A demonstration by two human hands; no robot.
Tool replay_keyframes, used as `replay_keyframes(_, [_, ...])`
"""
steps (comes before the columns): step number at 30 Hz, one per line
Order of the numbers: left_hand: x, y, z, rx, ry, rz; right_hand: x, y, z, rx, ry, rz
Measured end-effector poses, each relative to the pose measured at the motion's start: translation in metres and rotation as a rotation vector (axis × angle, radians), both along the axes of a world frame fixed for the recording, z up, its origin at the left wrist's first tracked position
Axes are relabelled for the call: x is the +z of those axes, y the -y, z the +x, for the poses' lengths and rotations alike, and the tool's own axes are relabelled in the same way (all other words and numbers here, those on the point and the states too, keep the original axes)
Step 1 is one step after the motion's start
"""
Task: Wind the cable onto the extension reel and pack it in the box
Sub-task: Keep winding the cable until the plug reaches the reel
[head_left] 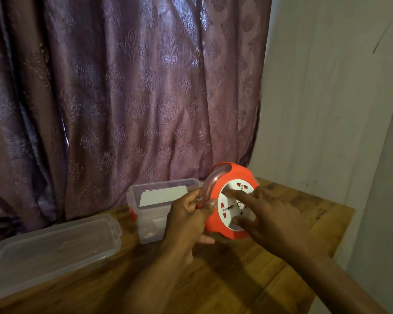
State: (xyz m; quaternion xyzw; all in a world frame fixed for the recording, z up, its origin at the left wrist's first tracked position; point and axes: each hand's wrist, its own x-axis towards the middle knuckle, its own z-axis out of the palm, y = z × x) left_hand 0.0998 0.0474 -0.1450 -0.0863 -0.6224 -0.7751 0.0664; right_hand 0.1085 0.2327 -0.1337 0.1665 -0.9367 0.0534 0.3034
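An orange extension reel [234,175] with a white socket face is held above the wooden table [241,275], tilted toward me. My left hand [187,219] grips the reel's clear handle at its left edge, thumb over the orange rim. My right hand [267,214] lies on the white socket face with its forefinger stretched across the face and its thumb at the lower edge. No loose cable shows. A clear plastic box [152,214] stands open on the table just left of the reel, with a white card inside.
The box's clear lid [52,248] lies flat at the table's left. A purple patterned curtain [123,98] hangs close behind the table. A pale wall [327,98] bounds the right side, beyond the table's right edge.
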Motion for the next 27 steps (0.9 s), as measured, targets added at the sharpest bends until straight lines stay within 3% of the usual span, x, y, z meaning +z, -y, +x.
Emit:
replay_keyframes(13, [-0.002,-0.005,0.002,0.007,-0.007,-0.008,-0.009,0.018,0.0,-0.128,-0.068,-0.403])
replay_keyframes(27, [0.009,0.008,0.001,-0.048,0.008,-0.038,-0.003,0.008,0.02,0.035,-0.06,0.195])
